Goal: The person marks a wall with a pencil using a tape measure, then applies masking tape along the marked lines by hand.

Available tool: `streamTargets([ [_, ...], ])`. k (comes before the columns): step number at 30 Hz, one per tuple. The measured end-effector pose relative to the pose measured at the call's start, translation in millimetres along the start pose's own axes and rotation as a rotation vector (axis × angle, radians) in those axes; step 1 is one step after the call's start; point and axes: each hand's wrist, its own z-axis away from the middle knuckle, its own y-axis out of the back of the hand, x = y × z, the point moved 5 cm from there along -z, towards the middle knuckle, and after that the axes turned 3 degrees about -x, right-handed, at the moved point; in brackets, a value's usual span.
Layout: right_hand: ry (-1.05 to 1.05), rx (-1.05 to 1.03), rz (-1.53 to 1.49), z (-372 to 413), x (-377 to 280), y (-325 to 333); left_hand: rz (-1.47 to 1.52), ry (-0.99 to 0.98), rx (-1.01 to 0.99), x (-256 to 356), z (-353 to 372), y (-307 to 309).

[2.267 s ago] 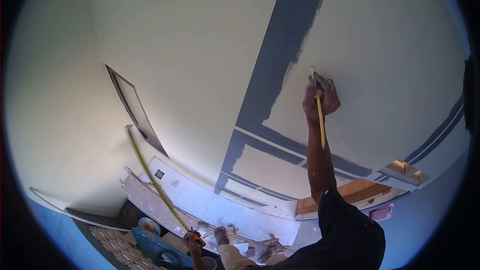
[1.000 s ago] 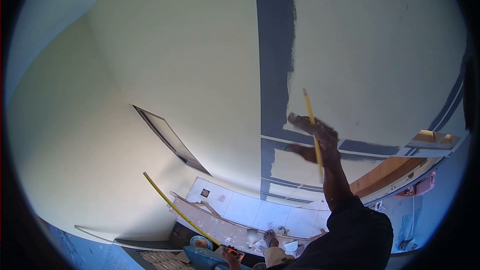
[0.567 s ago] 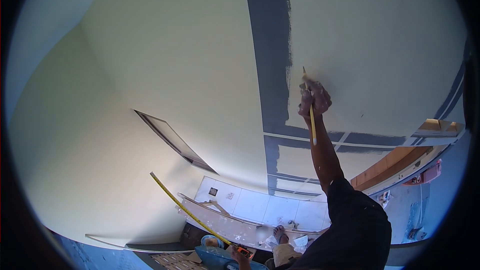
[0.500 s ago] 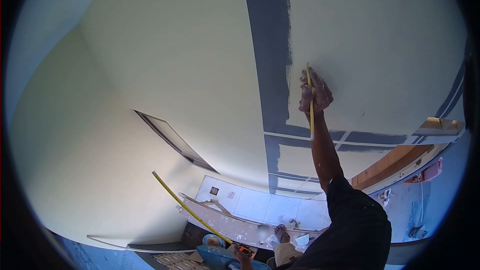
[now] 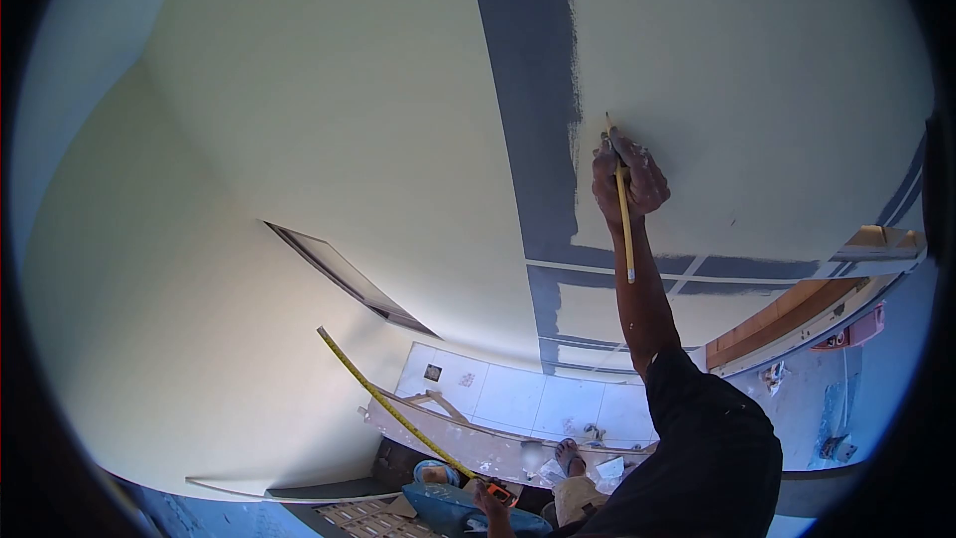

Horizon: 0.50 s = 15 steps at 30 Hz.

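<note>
Pencil (image 5: 624,209) stands beside ragged grey edge (image 5: 571,90), open wall (image 5: 757,80) rightward.

Framed panel (image 5: 349,277) aslant, left of centre. White tiles (image 5: 510,401) in row, lower centre; dark square (image 5: 433,373) in leftmost tile. Paint-spotted board (image 5: 488,446) below tiles. Blue tub (image 5: 438,508) at bottom edge, left of centre; small bucket (image 5: 433,471) just above it, brownish thing inside, too small to tell. Slatted wood (image 5: 366,518) left of tub. Brown wooden ledge (image 5: 772,324) right of centre, lower half. Pink object (image 5: 868,324) near right edge, below ledge's far end.
</note>
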Motion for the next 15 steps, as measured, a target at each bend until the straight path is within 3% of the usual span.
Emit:
streamTargets([
  [15, -0.097, -0.014, 0.062, 1, -1, -2, -0.022, -0.061, -0.172, 10, -4, -33],
])
